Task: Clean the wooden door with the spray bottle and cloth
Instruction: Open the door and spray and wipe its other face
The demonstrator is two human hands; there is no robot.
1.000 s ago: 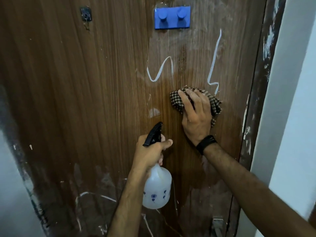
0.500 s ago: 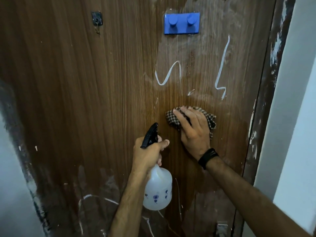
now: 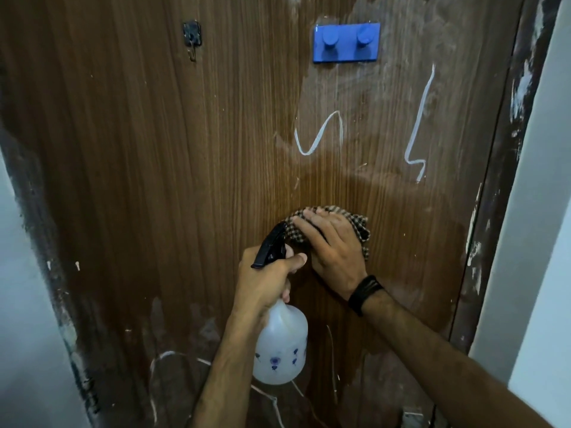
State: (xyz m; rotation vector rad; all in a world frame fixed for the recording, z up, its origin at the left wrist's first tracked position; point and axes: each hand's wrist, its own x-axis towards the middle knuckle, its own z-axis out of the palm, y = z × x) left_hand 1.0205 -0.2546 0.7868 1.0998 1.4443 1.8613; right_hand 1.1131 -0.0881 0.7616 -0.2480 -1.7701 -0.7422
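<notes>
Bottle (image 3: 279, 347) upright in left hand (image 3: 265, 281), nozzle toward door (image 3: 154, 180).

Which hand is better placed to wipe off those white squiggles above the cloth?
The right hand, probably. It already presses the checked cloth flat on the door, just below the white marks. The left hand is busy holding the spray bottle.

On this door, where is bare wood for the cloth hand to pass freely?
Free: the wide strip left of the white squiggle, below the black hook. Crowded: around the cloth, where the right hand and left hand with spray bottle nearly meet.
</notes>
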